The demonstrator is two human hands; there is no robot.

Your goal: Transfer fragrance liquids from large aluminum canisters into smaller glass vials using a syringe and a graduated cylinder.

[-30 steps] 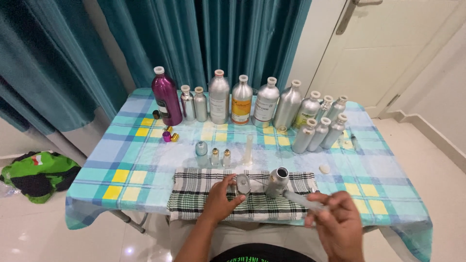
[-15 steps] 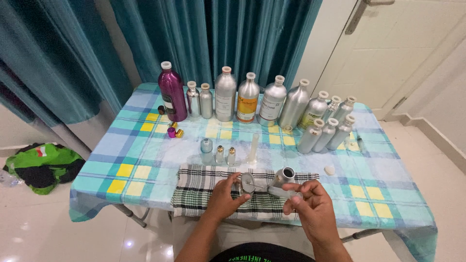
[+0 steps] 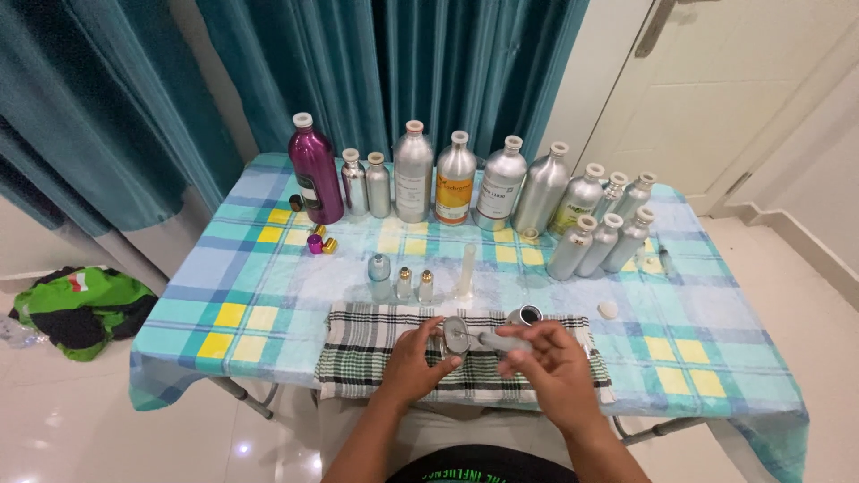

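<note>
My left hand (image 3: 419, 362) grips a small clear bottle over the black-and-white checked cloth (image 3: 358, 353). A little metal funnel (image 3: 456, 334) sits on top of that bottle. In my right hand (image 3: 555, 371) is a clear syringe-like tube (image 3: 503, 340), held level with its tip at the funnel. Just behind my right hand stands a short open silver bottle (image 3: 523, 315) on the cloth. My fingers hide most of the small bottle.
A purple bottle (image 3: 315, 174) and several silver bottles (image 3: 501, 183) line the back of the checked table (image 3: 224, 295). Small vials (image 3: 403, 284), a clear cylinder (image 3: 465, 268) and a white cap (image 3: 608, 309) lie mid-table. A green bag (image 3: 80, 304) lies on the floor at left.
My right hand has come in from the right with the tube, bringing its tip to the funnel on the bottle in my left hand. The view has shifted slightly.
</note>
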